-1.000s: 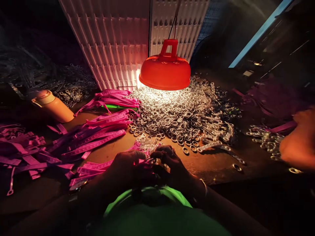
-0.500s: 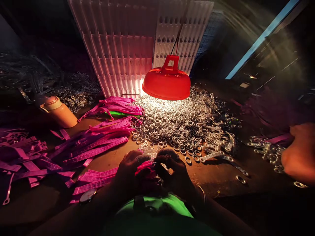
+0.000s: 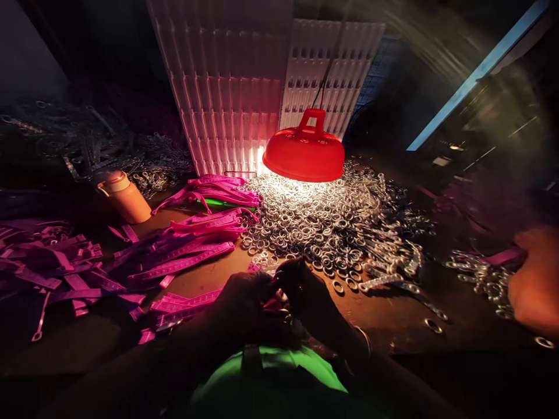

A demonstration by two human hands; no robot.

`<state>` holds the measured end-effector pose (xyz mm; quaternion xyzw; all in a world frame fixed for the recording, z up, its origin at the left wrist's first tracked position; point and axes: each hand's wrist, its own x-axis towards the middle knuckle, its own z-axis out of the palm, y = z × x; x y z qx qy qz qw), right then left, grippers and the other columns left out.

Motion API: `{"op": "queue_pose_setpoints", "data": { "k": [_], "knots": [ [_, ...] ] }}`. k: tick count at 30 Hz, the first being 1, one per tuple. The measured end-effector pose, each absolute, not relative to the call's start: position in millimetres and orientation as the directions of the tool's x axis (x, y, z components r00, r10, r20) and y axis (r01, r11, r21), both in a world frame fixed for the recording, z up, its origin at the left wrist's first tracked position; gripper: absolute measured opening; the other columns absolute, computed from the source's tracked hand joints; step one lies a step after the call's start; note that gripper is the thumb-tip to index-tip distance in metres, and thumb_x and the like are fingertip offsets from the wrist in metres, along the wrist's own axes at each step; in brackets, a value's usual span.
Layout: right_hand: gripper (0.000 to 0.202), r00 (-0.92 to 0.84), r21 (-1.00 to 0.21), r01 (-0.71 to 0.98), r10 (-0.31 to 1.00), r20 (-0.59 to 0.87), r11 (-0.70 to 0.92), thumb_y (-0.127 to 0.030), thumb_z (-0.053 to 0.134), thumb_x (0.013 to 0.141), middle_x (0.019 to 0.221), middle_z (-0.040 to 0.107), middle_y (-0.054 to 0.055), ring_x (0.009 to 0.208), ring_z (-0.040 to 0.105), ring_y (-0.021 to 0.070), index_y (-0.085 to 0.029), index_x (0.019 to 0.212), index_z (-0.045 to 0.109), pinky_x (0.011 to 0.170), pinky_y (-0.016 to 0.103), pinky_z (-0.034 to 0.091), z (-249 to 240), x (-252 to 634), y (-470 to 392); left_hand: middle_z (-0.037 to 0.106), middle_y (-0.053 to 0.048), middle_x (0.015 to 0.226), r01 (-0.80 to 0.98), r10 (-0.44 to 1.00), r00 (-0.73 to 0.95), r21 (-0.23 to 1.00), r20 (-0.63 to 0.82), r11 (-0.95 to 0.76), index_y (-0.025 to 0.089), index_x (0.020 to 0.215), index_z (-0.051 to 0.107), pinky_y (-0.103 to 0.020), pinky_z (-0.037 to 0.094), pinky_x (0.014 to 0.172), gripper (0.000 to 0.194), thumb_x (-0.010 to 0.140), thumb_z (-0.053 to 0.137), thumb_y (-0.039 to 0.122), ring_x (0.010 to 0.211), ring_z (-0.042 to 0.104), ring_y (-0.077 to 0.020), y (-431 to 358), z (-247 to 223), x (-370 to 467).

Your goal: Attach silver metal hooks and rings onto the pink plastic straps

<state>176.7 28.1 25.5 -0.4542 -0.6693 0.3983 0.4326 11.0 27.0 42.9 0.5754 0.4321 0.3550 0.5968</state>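
My left hand (image 3: pixel 247 297) and my right hand (image 3: pixel 305 294) meet low in the middle, close to my body, both in deep shadow. A pink strap (image 3: pixel 274 302) shows between them, gripped in the bent fingers of my left hand. The fingers of my right hand pinch together at the same spot; what they hold is too dark to make out. Just beyond the fingertips lies a wide heap of shiny metal rings (image 3: pixel 301 224). Left of my left hand is a bunch of flat pink straps (image 3: pixel 187 302) on the table.
A lit red lamp (image 3: pixel 305 154) hangs low over the rings. Bundled pink straps (image 3: pixel 192 250) and an orange bottle (image 3: pixel 128 201) stand left. Metal strips (image 3: pixel 393 256) edge the heap. Ribbed panels (image 3: pixel 227 87) rise behind. Another person's hand (image 3: pixel 535 279) is at far right.
The view has swung slightly left, so things sit further right. My hands have drawn tighter together, and less of the pink strap shows between them.
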Motion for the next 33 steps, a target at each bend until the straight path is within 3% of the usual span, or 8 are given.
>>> {"op": "queue_pose_setpoints", "data": {
  "k": [4,8,11,16,19,24,29,33],
  "knots": [
    [0.026,-0.269,-0.978,0.158,0.959,0.087,0.133,-0.046,0.049,0.089,0.074,0.054,0.001,0.059,0.048,0.0101,-0.02,0.093,0.05,0.049,0.021,0.04,24,177,40,0.06,-0.004,0.064,0.086,0.905,0.377,0.98,-0.197,0.177,0.014,0.073,0.064,-0.024,0.042,0.053,0.028,0.077,0.06,0.042,0.06,0.054,-0.0145,32,52,12],
    [0.034,-0.29,-0.996,0.064,0.954,-0.077,-0.061,-0.052,0.054,0.082,0.068,0.049,-0.001,0.055,0.041,0.0085,-0.018,0.082,0.048,0.044,0.02,0.034,27,177,50,0.065,-0.006,0.073,0.001,0.912,0.378,0.985,-0.163,0.175,0.016,0.078,0.066,-0.028,0.047,0.063,0.033,0.083,0.049,0.045,0.073,0.059,-0.0186,38,46,12],
    [0.04,-0.338,-0.982,0.05,0.923,-0.186,-0.179,-0.056,0.054,0.08,0.061,0.041,-0.003,0.049,0.036,0.0071,-0.018,0.072,0.045,0.042,0.02,0.03,26,177,52,0.066,-0.007,0.079,0.003,0.91,0.39,0.989,-0.139,0.15,0.015,0.077,0.065,-0.029,0.047,0.067,0.029,0.08,0.053,0.041,0.078,0.06,-0.0206,43,37,12],
    [0.041,-0.448,-0.95,-0.085,0.863,-0.234,-0.302,-0.054,0.062,0.076,0.063,0.042,-0.005,0.052,0.039,0.0067,-0.018,0.074,0.043,0.047,0.02,0.035,20,181,53,0.061,-0.006,0.07,0.107,0.91,0.398,0.991,-0.113,0.077,0.014,0.066,0.061,-0.028,0.044,0.062,0.026,0.077,0.058,0.038,0.071,0.056,-0.0182,45,34,14],
    [0.038,-0.444,-0.961,-0.037,0.866,-0.231,-0.275,-0.053,0.058,0.079,0.062,0.041,-0.004,0.051,0.036,0.0066,-0.018,0.073,0.043,0.045,0.02,0.031,20,181,56,0.059,-0.005,0.069,0.144,0.909,0.397,0.987,-0.124,0.071,0.014,0.068,0.061,-0.026,0.04,0.058,0.027,0.078,0.055,0.038,0.066,0.052,-0.0155,48,35,14],
    [0.031,-0.385,-0.99,0.134,0.919,-0.085,-0.035,-0.043,0.047,0.084,0.06,0.04,-0.002,0.053,0.033,0.0084,-0.018,0.067,0.043,0.046,0.021,0.029,13,176,68,0.047,-0.001,0.057,0.172,0.92,0.361,0.98,-0.152,0.095,0.014,0.059,0.052,-0.024,0.028,0.05,0.035,0.078,0.054,0.043,0.055,0.038,-0.0103,59,25,11],
    [0.021,-0.308,-0.969,0.237,0.951,0.0,0.076,-0.034,0.047,0.078,0.062,0.043,-0.001,0.058,0.036,0.0101,-0.017,0.065,0.045,0.051,0.022,0.031,0,167,83,0.035,0.004,0.054,0.1,0.939,0.307,0.987,-0.154,0.129,0.015,0.06,0.046,-0.023,0.022,0.048,0.046,0.078,0.052,0.056,0.052,0.027,-0.0078,61,8,16],
    [0.028,-0.296,-0.953,0.265,0.953,0.066,0.149,-0.04,0.043,0.085,0.064,0.045,-0.001,0.058,0.036,0.0101,-0.018,0.069,0.044,0.052,0.023,0.032,5,166,85,0.032,0.005,0.054,0.004,0.924,0.328,0.979,-0.195,0.205,0.013,0.066,0.052,-0.024,0.017,0.048,0.046,0.077,0.053,0.057,0.05,0.023,-0.0066,61,15,13]
  ]
}}
